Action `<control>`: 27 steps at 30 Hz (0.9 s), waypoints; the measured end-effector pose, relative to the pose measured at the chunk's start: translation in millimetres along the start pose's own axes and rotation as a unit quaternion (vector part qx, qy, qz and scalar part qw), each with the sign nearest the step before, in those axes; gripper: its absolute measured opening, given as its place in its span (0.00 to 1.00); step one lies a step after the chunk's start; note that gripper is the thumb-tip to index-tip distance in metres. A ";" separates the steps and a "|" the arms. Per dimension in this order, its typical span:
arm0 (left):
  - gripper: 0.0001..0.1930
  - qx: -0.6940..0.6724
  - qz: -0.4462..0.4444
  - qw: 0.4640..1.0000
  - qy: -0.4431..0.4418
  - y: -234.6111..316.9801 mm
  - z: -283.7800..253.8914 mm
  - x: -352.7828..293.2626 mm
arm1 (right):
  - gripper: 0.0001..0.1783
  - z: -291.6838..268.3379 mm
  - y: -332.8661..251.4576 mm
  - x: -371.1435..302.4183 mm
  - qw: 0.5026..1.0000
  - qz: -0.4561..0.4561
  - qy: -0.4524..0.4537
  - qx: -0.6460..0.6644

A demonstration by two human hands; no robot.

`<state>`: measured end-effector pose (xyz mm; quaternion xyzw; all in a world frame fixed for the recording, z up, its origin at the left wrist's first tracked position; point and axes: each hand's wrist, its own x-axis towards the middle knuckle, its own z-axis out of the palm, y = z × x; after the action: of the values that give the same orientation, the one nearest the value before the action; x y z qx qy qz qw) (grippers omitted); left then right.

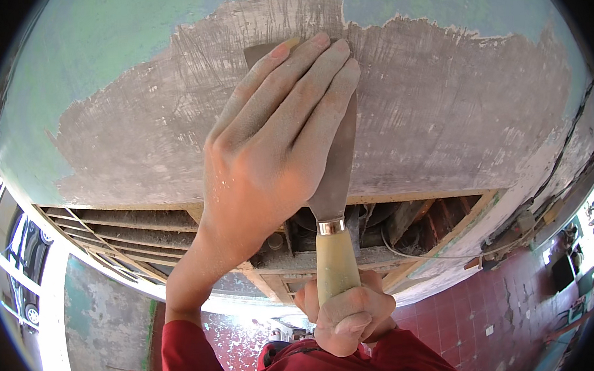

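Observation:
My right hand (352, 315) is wrapped round the pale wooden handle of a putty knife (335, 163), low in the middle of the view. The knife's wide metal blade reaches up against a wall (440, 104) whose bare grey patch is bordered by green-blue paint. Over the blade lies my left hand (273, 123), dusty, its fingers stretched out side by side and pressing on the metal. Those fingers hide most of the blade's edge; one corner shows to their left.
Below the grey patch runs a wooden-framed opening (131, 228) with slats on the left and dark cavities on the right. A thin cable (442, 255) hangs across it at the right. Red floor tiles (452, 318) lie below, and a parked car (29, 267) shows at far left.

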<state>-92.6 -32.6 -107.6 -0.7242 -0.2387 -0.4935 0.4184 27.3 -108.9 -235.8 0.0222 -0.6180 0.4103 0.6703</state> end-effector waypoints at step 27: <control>0.19 0.029 0.001 0.999 0.035 6.7 0.1 7.6 | 0.12 2.5 3.4 10.7 0.998 -0.052 0.000 0.038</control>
<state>-84.5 -36.7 -103.1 -0.6941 -0.2377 -0.5111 0.4477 22.2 -102.4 -227.8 0.0798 -0.5996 0.3980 0.6897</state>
